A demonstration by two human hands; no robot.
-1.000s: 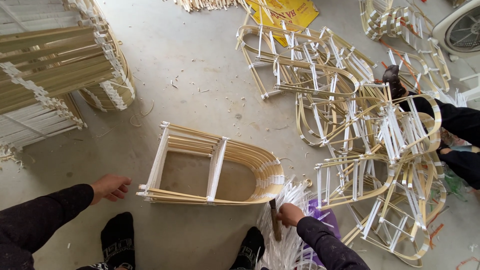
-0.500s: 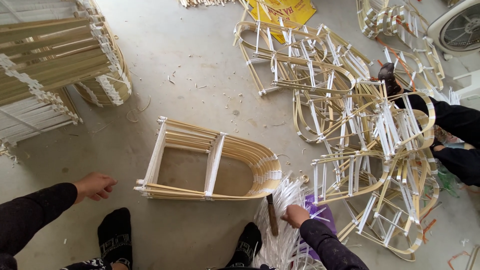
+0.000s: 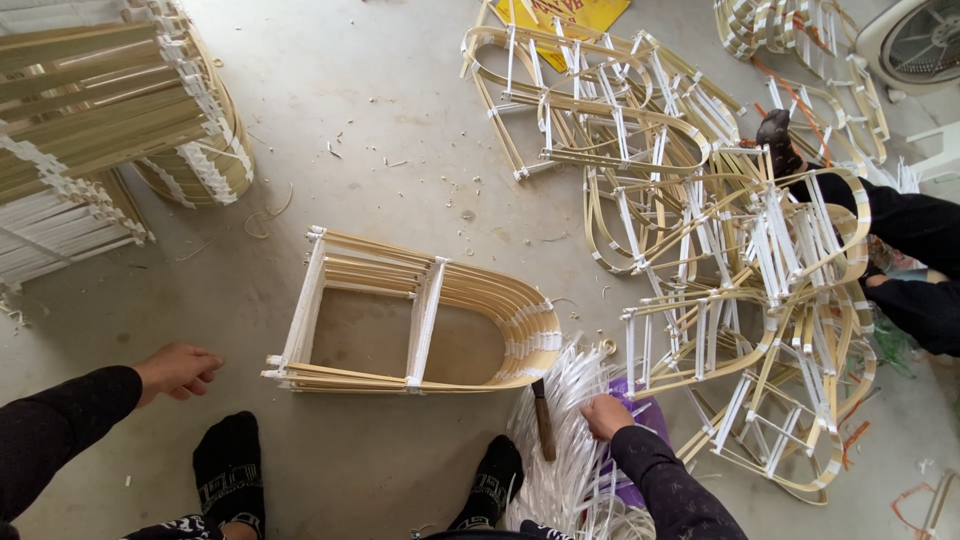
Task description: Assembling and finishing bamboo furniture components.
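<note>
Here we are looking down at a concrete floor (image 3: 400,130) where we are sitting, our two feet in black socks at the bottom edge. Lying on the floor just ahead of us is a bamboo frame (image 3: 415,315), curved at its right end, square at its left, and bound with white strips. Our left hand (image 3: 180,370) is hovering just beside the frame's near left corner, apart from it, fingers loosely curled and holding nothing. Our right hand (image 3: 607,415) is reaching down into a bundle of white plastic strips (image 3: 570,440) spread on the floor beside the frame's curved end; its fingers are bending over the strips and touching them, though we cannot quite tell whether the grip is closing on one. A dark-handled knife (image 3: 543,420) is lying among the strips, just left of that hand. A purple bag (image 3: 640,425) is showing under the strips. To the right, a heap of finished frames (image 3: 720,250) is sprawling across the floor, with another person's dark-sleeved arms at the far right edge. Stacked bamboo frames (image 3: 90,110) are standing at upper left.
</note>
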